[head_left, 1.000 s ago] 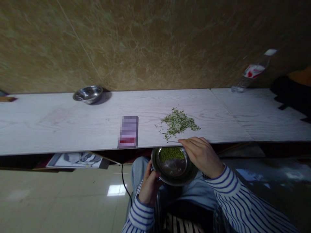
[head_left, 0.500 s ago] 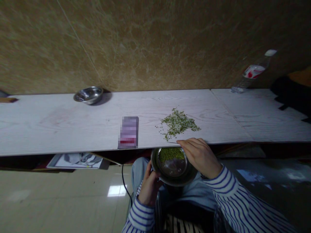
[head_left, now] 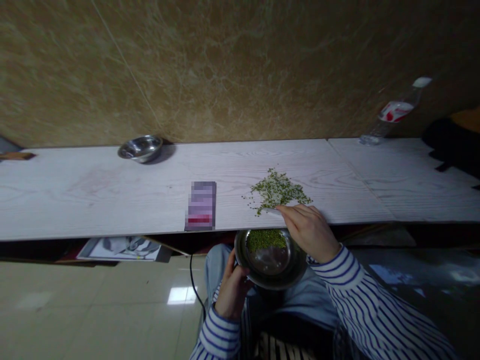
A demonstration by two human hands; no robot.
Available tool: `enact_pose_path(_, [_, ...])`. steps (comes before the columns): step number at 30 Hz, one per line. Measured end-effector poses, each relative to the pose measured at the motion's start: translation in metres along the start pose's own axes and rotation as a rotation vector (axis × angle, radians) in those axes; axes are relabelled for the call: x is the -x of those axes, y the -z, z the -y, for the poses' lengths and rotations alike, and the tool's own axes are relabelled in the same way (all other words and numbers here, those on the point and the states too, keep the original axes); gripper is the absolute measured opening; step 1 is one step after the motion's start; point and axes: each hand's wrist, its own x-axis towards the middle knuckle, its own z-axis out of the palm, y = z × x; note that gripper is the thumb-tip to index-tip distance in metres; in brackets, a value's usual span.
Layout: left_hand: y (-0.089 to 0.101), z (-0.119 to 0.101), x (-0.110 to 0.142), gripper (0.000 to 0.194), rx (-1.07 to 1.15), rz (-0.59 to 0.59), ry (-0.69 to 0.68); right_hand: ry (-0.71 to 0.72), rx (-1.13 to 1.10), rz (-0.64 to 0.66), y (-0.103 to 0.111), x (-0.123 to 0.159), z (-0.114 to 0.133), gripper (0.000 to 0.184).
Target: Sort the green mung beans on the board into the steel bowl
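My left hand (head_left: 233,290) grips the left side of a steel bowl (head_left: 298,270), held at the table's front edge above my lap. Small green beans (head_left: 266,240), probably mung beans, lie along the far side inside it. Over the table edge, my right hand (head_left: 308,231) pinches a thin, flat, whitish card-like piece (head_left: 272,212); its exact kind is unclear. That piece touches or hovers at the near edge of a loose patch of the same beans (head_left: 279,189) on the white tabletop (head_left: 232,165).
A phone with a blurred screen (head_left: 201,206) lies left of the beans. Farther back stand a small steel bowl (head_left: 141,149) and, at right, a plastic bottle (head_left: 392,112). A dark object (head_left: 452,142) sits at far right. Below the tabletop, an open drawer (head_left: 122,248) holds items.
My right hand has moved slightly away from me, onto the near edge of the bean patch, and the flat piece now shows its broad face. The bowl stays in my left hand.
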Motion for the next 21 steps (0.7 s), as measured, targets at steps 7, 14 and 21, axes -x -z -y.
enact_pose_path(7, [-0.003,-0.003,0.001,0.066,0.020,-0.025,-0.012,0.048,-0.013,0.006,-0.006,-0.004,0.011,0.027])
enact_pose_path(14, [-0.003,-0.005,0.002,0.064,0.021,-0.012,-0.014,0.090,-0.072,0.025,0.000,0.003,0.015,0.026])
enact_pose_path(21, [-0.003,-0.006,0.004,0.065,0.012,-0.028,-0.006,0.062,-0.052,0.005,0.008,0.013,0.009,0.026])
